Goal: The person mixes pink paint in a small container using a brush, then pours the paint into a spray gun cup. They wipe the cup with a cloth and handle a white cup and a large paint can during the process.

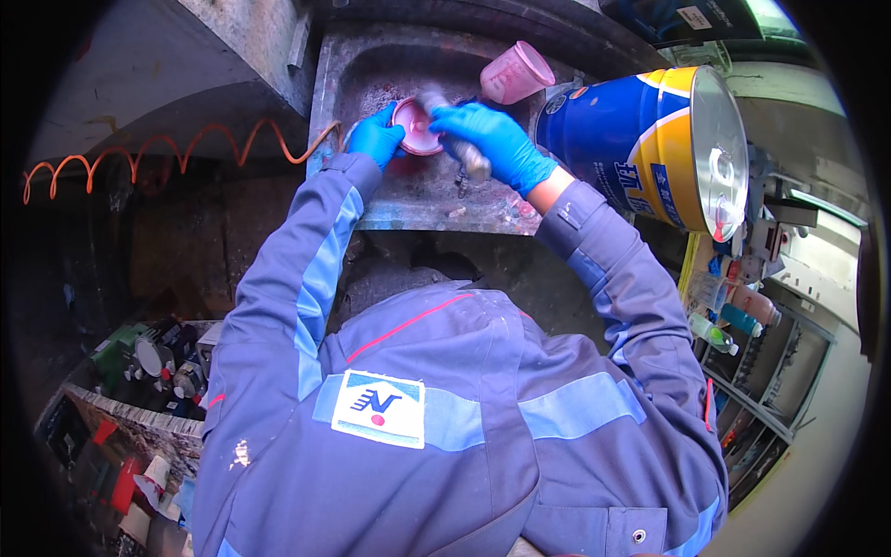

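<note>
My left hand (375,137), in a blue glove, grips the side of a round cup (422,141) with a pink-coated inside, tilted so that its mouth shows. Across it reaches my right hand (501,144), gloved in blue as well, with its fingers closed round a brush-like tool (475,165) with a pale, stained shaft. Motion smears the tool's far end at the cup's rim, so its exact kind is unclear. Both hands are over a paint-stained metal basin (390,215). Beyond my right hand, a second pink-stained cup (510,78) lies tilted in the basin.
A big blue and yellow metal drum (608,139) stands close on the right. From the left, a coiled orange hose (190,148) runs to the basin. Bottles (738,320) are at the right; a cluttered bin (139,418) is at the lower left.
</note>
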`<state>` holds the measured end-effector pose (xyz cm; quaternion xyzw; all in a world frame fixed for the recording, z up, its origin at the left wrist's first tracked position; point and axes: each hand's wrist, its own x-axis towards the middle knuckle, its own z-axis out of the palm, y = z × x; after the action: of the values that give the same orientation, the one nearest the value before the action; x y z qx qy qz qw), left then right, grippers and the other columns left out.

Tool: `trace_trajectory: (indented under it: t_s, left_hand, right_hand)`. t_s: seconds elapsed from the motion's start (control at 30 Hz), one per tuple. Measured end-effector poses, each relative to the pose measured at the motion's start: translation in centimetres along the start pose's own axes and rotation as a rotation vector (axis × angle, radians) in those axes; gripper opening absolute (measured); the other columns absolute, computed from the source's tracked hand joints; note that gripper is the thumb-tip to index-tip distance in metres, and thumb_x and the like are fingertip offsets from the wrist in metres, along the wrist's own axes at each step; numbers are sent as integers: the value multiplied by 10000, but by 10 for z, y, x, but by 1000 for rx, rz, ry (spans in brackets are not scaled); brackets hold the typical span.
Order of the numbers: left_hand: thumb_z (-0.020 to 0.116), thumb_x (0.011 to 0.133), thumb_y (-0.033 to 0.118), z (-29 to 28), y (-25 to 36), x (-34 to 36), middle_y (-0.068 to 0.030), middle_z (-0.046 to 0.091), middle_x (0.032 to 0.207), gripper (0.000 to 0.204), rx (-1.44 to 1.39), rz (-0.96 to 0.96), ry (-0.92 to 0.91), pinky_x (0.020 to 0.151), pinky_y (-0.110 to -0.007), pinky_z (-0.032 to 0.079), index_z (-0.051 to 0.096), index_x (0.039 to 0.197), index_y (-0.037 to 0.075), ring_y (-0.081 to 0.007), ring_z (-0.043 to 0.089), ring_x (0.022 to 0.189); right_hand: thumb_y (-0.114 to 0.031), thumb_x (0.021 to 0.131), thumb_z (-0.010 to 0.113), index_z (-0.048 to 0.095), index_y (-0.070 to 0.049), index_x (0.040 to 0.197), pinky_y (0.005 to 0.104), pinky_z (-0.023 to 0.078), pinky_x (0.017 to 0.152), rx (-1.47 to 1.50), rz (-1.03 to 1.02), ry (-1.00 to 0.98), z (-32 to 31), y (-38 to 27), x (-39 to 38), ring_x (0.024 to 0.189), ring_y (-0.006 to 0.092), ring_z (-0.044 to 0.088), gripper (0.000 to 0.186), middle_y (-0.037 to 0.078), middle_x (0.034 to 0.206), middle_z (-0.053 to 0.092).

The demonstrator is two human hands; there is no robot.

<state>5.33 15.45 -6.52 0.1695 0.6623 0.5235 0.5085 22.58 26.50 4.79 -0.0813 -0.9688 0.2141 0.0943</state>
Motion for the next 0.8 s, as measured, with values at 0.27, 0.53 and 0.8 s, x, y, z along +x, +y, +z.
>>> trace_trajectory:
  t_s: [0.27,0.53,0.8]
  left_hand:
    - [572,894,36,8,-12,2,-103,666,1073,523,-148,-59,-20,562,-288,572,495,1408,94,-170,654,743]
    - [592,888,23,9,-14,10,-109,659,1111,548,-164,-3,11,580,-283,571,480,1419,95,-164,649,753]
    - [590,878,6,8,-24,10,-104,652,1134,572,-166,42,126,565,-279,564,461,1430,89,-156,647,764]
  right_hand:
    - [-56,826,714,685,-81,1068,313,556,789,279,98,291,-3,5,-6,877,232,691,245,96,1025,699]
    - [-118,844,611,642,-181,1098,385,527,730,-28,-87,117,14,-5,-10,850,309,649,264,106,928,660]
    - [-128,819,695,700,-114,978,344,556,739,355,167,73,-17,-13,-10,833,315,687,160,131,965,703]
